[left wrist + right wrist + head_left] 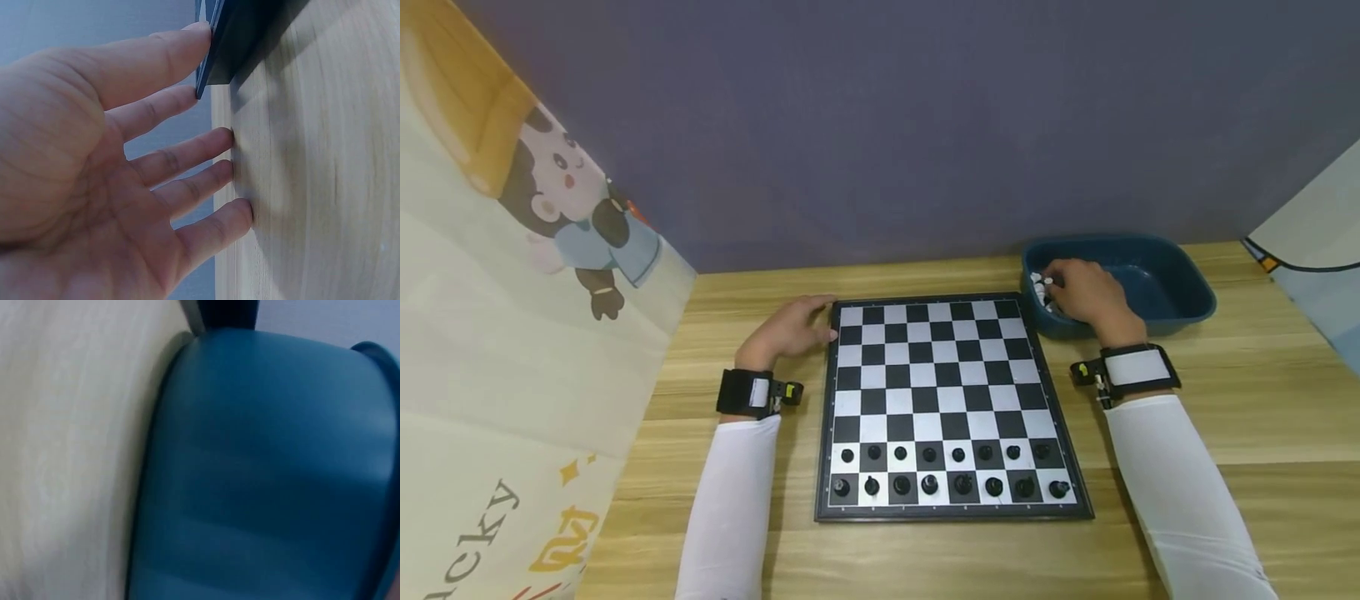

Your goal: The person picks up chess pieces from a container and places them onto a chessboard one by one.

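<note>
A black-and-white chessboard point(936, 358) lies on the wooden table, with two rows of black chess pieces point(929, 483) along its near side. My left hand point(790, 327) is at the board's far left corner; in the left wrist view its thumb and index finger touch the board's edge point(215, 59), while the other fingers reach to the table. My right hand point(1088, 293) is inside the blue basin point(1198, 304), pinching a white chess piece point(1048, 281) between thumb and fingers. Other white pieces point(1040, 292) lie beside it. The right wrist view shows mostly the basin's outer wall point(262, 469).
A plain dark wall or panel point(865, 133) rises behind the table point(760, 287). At the left is a pale surface point(512, 358) with a cartoon figure. The basin stands close against the board's far right corner. A dark cable point(1315, 268) runs at the right.
</note>
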`<state>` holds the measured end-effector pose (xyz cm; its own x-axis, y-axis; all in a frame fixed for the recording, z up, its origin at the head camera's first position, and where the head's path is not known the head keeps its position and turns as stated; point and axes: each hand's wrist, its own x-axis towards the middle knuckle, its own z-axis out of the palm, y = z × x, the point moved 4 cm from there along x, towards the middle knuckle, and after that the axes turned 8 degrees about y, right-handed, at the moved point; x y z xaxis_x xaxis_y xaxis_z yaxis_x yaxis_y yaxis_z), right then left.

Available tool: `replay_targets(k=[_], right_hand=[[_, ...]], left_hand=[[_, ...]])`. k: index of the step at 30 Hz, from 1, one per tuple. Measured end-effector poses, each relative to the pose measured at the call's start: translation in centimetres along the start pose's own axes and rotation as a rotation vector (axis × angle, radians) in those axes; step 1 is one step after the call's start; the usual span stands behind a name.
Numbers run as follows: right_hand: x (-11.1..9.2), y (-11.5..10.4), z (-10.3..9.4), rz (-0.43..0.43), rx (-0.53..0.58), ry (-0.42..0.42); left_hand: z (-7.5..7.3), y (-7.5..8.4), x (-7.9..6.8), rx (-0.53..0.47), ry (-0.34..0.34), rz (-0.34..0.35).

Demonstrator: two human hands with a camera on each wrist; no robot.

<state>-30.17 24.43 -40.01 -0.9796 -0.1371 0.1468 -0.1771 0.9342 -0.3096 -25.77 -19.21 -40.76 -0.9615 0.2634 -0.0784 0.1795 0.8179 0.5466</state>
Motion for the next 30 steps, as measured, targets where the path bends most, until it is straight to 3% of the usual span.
replay_targets(k=[9, 16, 30], right_hand=[[-0.2, -0.2, -1.5, 0.017, 0.025, 0.17], [-0.2, -2.2, -2.8, -0.063, 0.088, 0.296], [-0.8, -8.6, -1.8, -0.272, 0.192, 0.21]], left_hand=[[0.0, 0.2, 0.2, 0.013, -0.003, 0.002], [-0.2, 0.4, 0.0, 0.012, -0.001, -0.021], [-0.4, 0.5, -0.4, -0.001, 0.007, -0.041]])
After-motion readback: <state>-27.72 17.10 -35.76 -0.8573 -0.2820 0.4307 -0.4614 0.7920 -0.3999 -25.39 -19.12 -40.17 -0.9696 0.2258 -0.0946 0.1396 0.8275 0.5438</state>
